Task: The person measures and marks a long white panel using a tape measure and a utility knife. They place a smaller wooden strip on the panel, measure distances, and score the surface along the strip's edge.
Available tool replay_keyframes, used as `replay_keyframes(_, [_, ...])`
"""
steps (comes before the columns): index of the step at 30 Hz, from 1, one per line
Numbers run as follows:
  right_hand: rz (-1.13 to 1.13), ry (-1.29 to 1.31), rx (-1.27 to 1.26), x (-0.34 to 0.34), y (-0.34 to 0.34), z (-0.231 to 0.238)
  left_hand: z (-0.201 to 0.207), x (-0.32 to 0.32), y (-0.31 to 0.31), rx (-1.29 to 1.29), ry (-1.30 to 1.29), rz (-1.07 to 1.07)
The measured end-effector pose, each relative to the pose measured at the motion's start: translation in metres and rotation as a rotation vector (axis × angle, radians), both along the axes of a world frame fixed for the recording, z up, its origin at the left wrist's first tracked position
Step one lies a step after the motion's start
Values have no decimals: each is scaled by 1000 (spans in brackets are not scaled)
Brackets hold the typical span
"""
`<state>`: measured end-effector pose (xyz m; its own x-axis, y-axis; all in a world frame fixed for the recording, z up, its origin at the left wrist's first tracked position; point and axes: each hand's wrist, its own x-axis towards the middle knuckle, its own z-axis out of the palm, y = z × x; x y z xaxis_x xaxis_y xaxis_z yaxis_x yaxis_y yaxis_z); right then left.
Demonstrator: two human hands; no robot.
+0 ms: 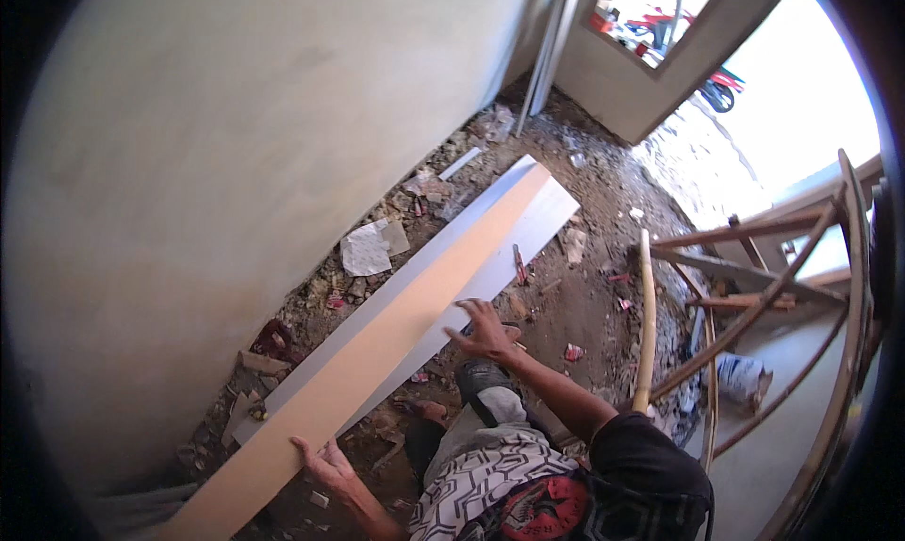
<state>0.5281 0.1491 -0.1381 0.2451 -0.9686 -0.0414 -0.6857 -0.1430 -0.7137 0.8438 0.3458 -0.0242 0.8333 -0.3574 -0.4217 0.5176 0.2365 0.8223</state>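
Note:
A long tan board point(382, 334) lies slantwise over a wider pale grey-white panel point(509, 258), its near end reaching past the panel at the lower left. My left hand point(328, 467) grips the tan board's right edge, thumb on top and the other fingers partly hidden. Over the panel's right edge, my right hand point(487, 332) is open with its fingers spread and nothing in them. A slim red-handled tool point(519, 265) rests at the panel's right edge; its exact kind is unclear.
Rubble and scraps cover the dirt floor point(566, 315). A plain wall point(236, 164) runs along the left. At right stand a wooden frame point(754, 296) and a pale pole point(647, 324). Long strips point(550, 51) lean in the far corner beside a bright doorway point(801, 98).

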Motion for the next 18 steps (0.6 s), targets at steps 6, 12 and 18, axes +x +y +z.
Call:
replay_keyframes(6, [-548, -127, 463, -23, 110, -61, -79, 62, 45, 5, 200, -156])
replay_keyframes(12, [-652, -464, 885, -14, 141, -123, -150, 111, 92, 44, 336, -113])
replay_keyframes(18, [-849, -1077, 1002, 18, 67, -247, -180, 122, 99, 78, 428, -22])
